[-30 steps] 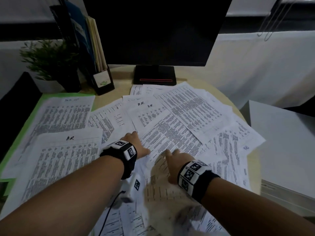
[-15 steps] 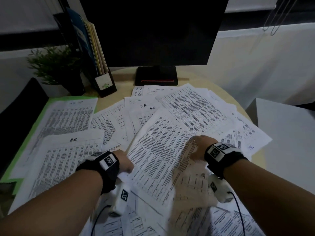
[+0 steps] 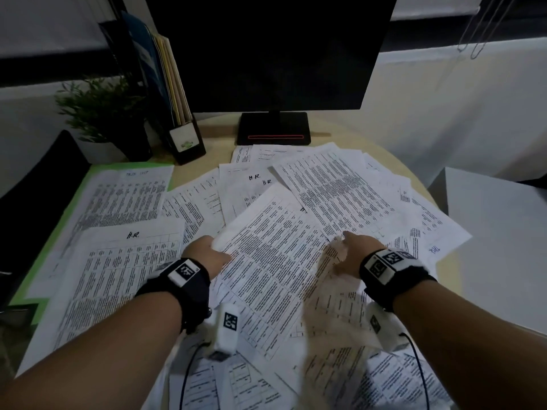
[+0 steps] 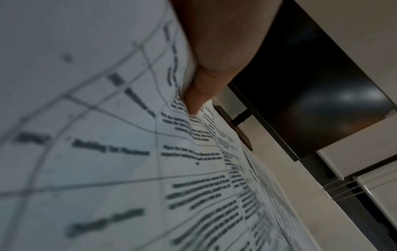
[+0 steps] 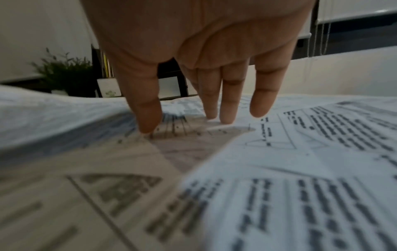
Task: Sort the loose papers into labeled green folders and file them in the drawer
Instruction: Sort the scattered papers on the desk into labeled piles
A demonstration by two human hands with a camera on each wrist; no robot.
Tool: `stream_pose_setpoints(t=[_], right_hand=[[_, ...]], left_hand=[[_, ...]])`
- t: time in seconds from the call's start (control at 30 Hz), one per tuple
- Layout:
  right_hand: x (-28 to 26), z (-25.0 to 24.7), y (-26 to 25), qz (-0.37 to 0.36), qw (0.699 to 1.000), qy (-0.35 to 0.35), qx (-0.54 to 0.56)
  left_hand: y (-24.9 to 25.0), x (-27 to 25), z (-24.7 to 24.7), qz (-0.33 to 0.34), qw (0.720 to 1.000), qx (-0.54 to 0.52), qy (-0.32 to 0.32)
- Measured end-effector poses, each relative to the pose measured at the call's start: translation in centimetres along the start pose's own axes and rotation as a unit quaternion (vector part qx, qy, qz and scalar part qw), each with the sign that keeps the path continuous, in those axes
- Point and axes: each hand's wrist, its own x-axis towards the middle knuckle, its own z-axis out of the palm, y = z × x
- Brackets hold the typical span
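Both forearms are stretched forward, each wrist banded in black. The left hand [image 3: 207, 255] is curled, its thumb [image 4: 199, 95] pressed down against its fingers in a pinch. The right hand [image 3: 352, 255] is held palm down, its fingers [image 5: 229, 101] straight and pointing downward.

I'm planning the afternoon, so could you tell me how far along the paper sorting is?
Early. Done: a few sheets lie on the open green folder at left. In hand: the left hand grips the edge of a printed sheet, while the right hand rests straight fingers on the pile. Left: most loose papers remain spread over the desk; no filing is visible.
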Motion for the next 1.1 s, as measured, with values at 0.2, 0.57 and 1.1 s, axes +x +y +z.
stream_pose_setpoints(t=[0.2,0.57,1.1], right_hand=[[0.0,-0.1,0.3,0.018,0.999,0.032,-0.04],[-1.0,-0.6,0.2,-0.004,1.0,-0.006,-0.024],[-0.1,-1.0,1.8,0.007,0.999,-0.047,0.015]], left_hand=[[-1.0,-0.2,-1.0,-0.034,0.996,-0.075,0.023],[0.0,-3.2,2.8,-0.064,0.964,-0.213,-0.146],[0.8,-1.4,3.8,0.012,0.992,-0.032,-0.123]])
